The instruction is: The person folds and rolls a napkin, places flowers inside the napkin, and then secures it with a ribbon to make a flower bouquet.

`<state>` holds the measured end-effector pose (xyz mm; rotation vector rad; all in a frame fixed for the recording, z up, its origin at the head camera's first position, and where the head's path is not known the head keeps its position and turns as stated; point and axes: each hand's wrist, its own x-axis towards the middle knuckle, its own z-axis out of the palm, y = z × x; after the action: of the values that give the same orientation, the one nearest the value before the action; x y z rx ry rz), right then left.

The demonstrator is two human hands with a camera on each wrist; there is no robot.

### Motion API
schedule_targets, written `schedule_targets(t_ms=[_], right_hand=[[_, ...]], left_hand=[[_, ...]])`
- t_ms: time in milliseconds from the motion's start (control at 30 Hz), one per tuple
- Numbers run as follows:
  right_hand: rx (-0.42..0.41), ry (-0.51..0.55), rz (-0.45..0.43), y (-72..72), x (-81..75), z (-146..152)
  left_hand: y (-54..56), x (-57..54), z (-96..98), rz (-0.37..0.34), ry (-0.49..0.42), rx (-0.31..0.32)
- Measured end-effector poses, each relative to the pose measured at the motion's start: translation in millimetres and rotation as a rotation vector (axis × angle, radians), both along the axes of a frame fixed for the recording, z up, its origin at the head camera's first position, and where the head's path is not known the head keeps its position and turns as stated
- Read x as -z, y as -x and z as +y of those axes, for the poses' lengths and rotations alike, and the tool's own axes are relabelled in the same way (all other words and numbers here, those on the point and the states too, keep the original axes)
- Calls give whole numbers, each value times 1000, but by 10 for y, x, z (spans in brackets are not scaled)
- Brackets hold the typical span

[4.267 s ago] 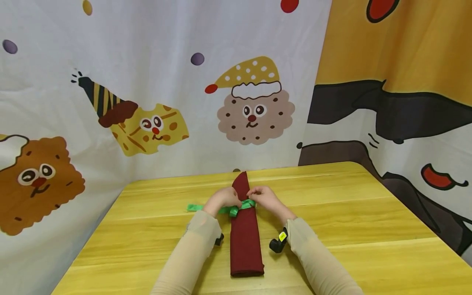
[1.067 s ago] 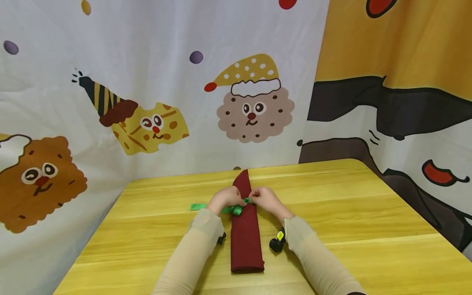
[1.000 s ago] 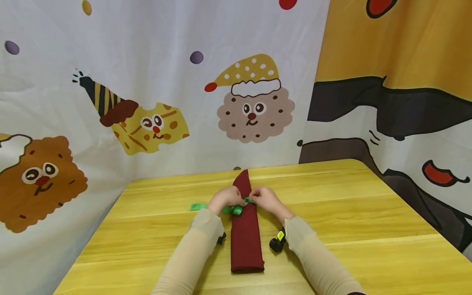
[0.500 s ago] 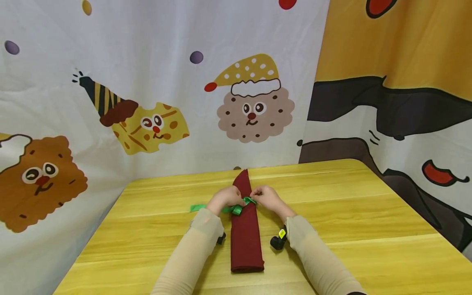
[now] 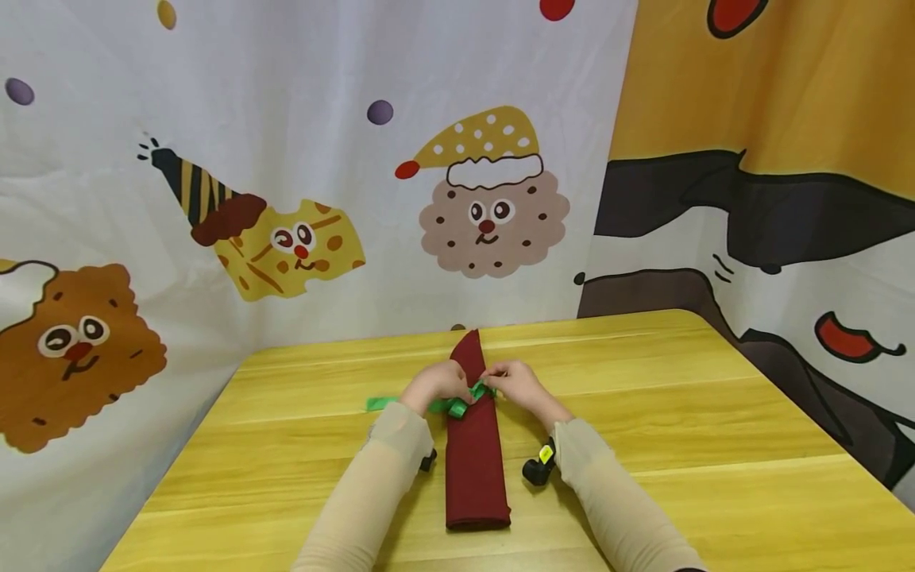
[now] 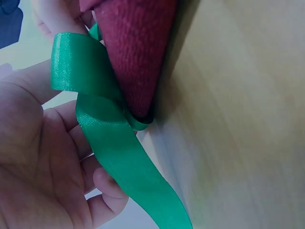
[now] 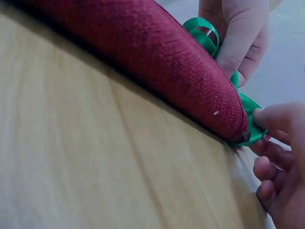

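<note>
A dark red folded cloth (image 5: 477,469) lies lengthwise on the table, its pointed end away from me. Green satin ribbon (image 5: 457,408) goes round it near the far part, with a loop at its left side and a loose tail stretching left. My left hand (image 5: 436,383) pinches the ribbon on top of the cloth; its other fingers are partly hidden behind the ribbon (image 6: 124,143) in the left wrist view. From the right, my right hand (image 5: 518,385) pinches another part of the ribbon (image 7: 252,119) between thumb and forefinger at the cloth's edge. The knot itself is mostly hidden by fingers.
The wooden table (image 5: 679,413) spreads out on both sides of the cloth. A patterned curtain (image 5: 322,143) hangs behind its far edge. Black wrist cameras, one of them the right camera (image 5: 539,469), sit below the sleeves, close to the tabletop.
My right fingers have shifted slightly along the ribbon, and the green piece between the hands has been bunched and turned. The left hand keeps nearly the same place; the cloth has barely moved.
</note>
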<state>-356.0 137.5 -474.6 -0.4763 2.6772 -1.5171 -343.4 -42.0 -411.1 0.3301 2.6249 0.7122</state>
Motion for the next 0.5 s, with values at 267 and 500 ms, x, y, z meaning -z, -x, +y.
schedule_targets(t_ms=[267, 500], right_hand=[[-15, 113, -77, 23, 21, 22], [-12, 110, -14, 22, 22, 48]], left_hand=[[62, 18, 22, -7, 4, -16], [86, 23, 51, -26, 36, -38]])
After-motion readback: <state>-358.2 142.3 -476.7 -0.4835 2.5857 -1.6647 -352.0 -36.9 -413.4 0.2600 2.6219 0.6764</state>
